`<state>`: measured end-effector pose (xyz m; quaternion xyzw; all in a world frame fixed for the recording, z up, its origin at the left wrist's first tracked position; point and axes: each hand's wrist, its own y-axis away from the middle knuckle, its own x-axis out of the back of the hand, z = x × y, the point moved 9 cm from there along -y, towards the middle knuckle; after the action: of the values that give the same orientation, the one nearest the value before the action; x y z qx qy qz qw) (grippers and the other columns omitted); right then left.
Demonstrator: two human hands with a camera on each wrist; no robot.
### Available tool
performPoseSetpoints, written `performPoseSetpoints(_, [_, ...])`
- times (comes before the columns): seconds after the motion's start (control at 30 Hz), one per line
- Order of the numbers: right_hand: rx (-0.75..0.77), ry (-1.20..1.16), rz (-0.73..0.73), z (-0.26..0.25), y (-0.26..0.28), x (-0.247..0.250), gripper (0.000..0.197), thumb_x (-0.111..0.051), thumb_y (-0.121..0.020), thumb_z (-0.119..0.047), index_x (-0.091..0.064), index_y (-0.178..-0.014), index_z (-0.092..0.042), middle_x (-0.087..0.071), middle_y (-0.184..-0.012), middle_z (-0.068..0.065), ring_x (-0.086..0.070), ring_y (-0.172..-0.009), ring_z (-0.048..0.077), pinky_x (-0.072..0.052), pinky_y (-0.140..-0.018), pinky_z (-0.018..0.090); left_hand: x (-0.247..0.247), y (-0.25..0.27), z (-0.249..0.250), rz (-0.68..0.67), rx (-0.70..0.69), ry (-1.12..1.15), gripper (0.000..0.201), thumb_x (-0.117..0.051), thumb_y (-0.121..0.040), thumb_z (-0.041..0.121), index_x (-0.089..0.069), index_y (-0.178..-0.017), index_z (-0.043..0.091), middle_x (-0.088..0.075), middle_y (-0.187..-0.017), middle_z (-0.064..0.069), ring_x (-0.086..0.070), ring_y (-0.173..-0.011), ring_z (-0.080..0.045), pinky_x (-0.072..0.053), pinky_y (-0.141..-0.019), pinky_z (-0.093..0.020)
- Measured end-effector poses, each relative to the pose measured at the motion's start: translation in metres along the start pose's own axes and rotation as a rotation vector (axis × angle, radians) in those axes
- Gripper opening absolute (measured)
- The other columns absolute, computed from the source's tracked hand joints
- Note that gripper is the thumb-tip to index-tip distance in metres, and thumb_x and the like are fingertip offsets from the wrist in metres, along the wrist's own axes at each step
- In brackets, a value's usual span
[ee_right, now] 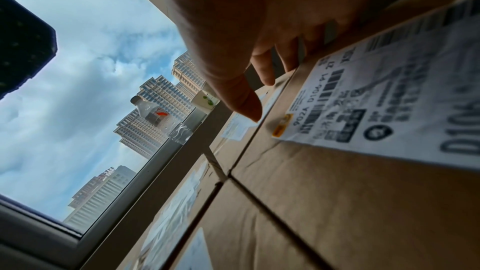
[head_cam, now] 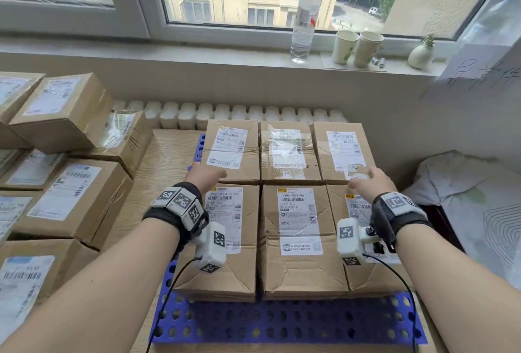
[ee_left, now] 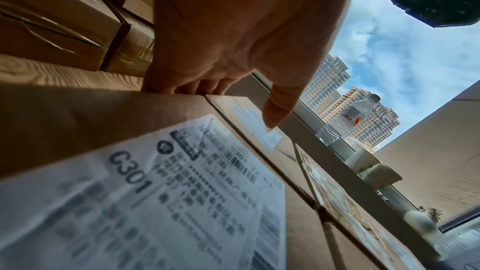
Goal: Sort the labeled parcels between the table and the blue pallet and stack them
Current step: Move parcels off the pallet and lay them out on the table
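I see the blue pallet (head_cam: pixel 282 321) lying on the wooden table (head_cam: pixel 166 155), its perforated near strip bare and its far part covered by six parcels in two rows of three. To the left, a stack of parcels (head_cam: pixel 64 177) sits on the table, cut off by the frame edge; their labels are too blurred to read.

Each pallet parcel lies flat, label up, long axis running near to far. The near-left parcel (head_cam: pixel 222 239) reads "C301" in the left wrist view (ee_left: pixel 130 171). The near-middle parcel (head_cam: pixel 298 239) reads "180A 6058-86" and "6058". The near-right parcel (head_cam: pixel 363 242) is partly hidden by my wrist; the right wrist view shows "902A" and "D10", the rest cut off (ee_right: pixel 389 110). The far row's labels are glossy and unreadable.

My left hand (head_cam: pixel 204 176) is at the far-left parcel (head_cam: pixel 231 149), fingers curled over its left edge, thumb pointing at its top. My right hand (head_cam: pixel 369 183) hovers over the far-right parcel (head_cam: pixel 344 149), fingers spread loosely, holding nothing.

A sheet with handwriting (head_cam: pixel 479 70) hangs at the right, illegible to me. A water bottle (head_cam: pixel 306 17) and two paper cups (head_cam: pixel 356 48) stand on the sill.
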<state>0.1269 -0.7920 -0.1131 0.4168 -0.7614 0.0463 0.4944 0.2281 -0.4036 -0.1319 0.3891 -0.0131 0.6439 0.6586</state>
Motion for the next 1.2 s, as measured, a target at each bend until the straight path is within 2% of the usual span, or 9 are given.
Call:
performPoseSetpoints(0.13, [-0.008,-0.012,0.048,-0.006,0.005,0.006,0.049,-0.059,-0.077,-0.027,-0.052,-0.126,-0.022,-0.054,-0.126,0.011,-0.051,-0.114,0.034,-0.043,-0.097,0.041,0.003,0.004,-0.002,-0.021,0.017,0.006,0.061,-0.062,-0.088,0.021,-0.034,-0.139,0.001,-0.05,-0.134,-0.014,-0.049,-0.12,-0.028,-0.038,-0.09,-0.035])
performPoseSetpoints(0.27, [0.058,-0.025,0.148,-0.026,0.018,0.018,0.051,-0.057,-0.082,-0.023,-0.05,-0.132,-0.021,-0.047,-0.131,0.012,-0.046,-0.12,0.034,-0.038,-0.103,0.043,0.019,0.017,0.01,0.053,-0.03,0.062,0.061,-0.06,-0.09,0.019,-0.032,-0.142,0.003,-0.045,-0.141,-0.013,-0.046,-0.121,-0.027,-0.034,-0.09,-0.031])
performPoseSetpoints(0.33, [0.093,-0.094,0.102,-0.037,0.026,0.016,0.056,-0.058,-0.084,-0.023,-0.046,-0.138,-0.024,-0.046,-0.139,0.01,-0.045,-0.124,0.031,-0.038,-0.105,0.041,0.024,0.027,0.022,0.054,-0.078,0.061,0.056,-0.058,-0.091,0.017,-0.037,-0.14,0.002,-0.047,-0.14,-0.015,-0.046,-0.108,-0.023,-0.034,-0.089,-0.029])
performPoseSetpoints(0.4, [0.145,-0.158,0.061,-0.051,0.038,0.016,0.051,-0.059,-0.085,-0.021,-0.051,-0.135,-0.023,-0.049,-0.14,0.008,-0.047,-0.125,0.028,-0.038,-0.104,0.037,0.031,0.039,0.033,0.049,-0.112,0.062,0.055,-0.058,-0.091,0.018,-0.038,-0.14,0.002,-0.047,-0.14,-0.014,-0.047,-0.114,-0.025,-0.035,-0.093,-0.031])
performPoseSetpoints(0.47, [0.215,-0.215,0.016,-0.069,0.053,0.015,0.042,-0.06,-0.084,-0.018,-0.059,-0.126,-0.021,-0.056,-0.131,0.005,-0.052,-0.118,0.024,-0.039,-0.099,0.032,0.041,0.053,0.042,0.046,-0.138,0.087,0.057,-0.06,-0.089,0.02,-0.039,-0.14,0.004,-0.047,-0.139,-0.013,-0.046,-0.124,-0.028,-0.036,-0.096,-0.034])
performPoseSetpoints(0.57, [0.319,-0.287,-0.085,-0.094,0.08,0.005,0.03,-0.059,-0.085,-0.014,-0.066,-0.114,-0.019,-0.062,-0.112,0.001,-0.053,-0.098,0.017,-0.04,-0.086,0.027,0.05,0.076,0.048,0.048,-0.191,0.087,0.045,-0.061,-0.088,0.022,-0.052,-0.129,0.007,-0.056,-0.129,-0.008,-0.05,-0.119,-0.026,-0.037,-0.096,-0.034])
performPoseSetpoints(0.8, [0.504,-0.411,-0.292,-0.128,0.138,-0.03,0.022,-0.058,-0.087,-0.013,-0.069,-0.104,-0.02,-0.063,-0.105,-0.003,-0.055,-0.098,0.014,-0.043,-0.085,0.029,0.059,0.138,0.04,0.1,-0.242,0.108,0.036,-0.058,-0.091,0.016,-0.055,-0.126,0.006,-0.057,-0.124,-0.008,-0.049,-0.105,-0.017,-0.036,-0.085,-0.028])
performPoseSetpoints(1.07, [0.598,-0.463,-0.521,-0.148,0.203,-0.088,0.017,-0.059,-0.085,-0.012,-0.071,-0.091,-0.022,-0.066,-0.092,-0.003,-0.06,-0.094,0.015,-0.044,-0.079,0.027,0.08,0.189,-0.015,0.177,-0.145,0.049,0.028,-0.058,-0.092,0.015,-0.06,-0.119,0.01,-0.057,-0.109,-0.002,-0.052,-0.103,-0.017,-0.036,-0.083,-0.027])
performPoseSetpoints(1.2, [0.606,-0.464,-0.545,-0.152,0.225,-0.104,0.02,-0.06,-0.083,-0.008,-0.07,-0.08,-0.025,-0.067,-0.088,-0.003,-0.06,-0.094,0.017,-0.049,-0.088,0.034,0.101,0.191,-0.033,0.183,-0.146,0.024,0.025,-0.057,-0.092,0.016,-0.062,-0.116,0.013,-0.057,-0.104,0.002,-0.05,-0.096,-0.013,-0.036,-0.08,-0.026])
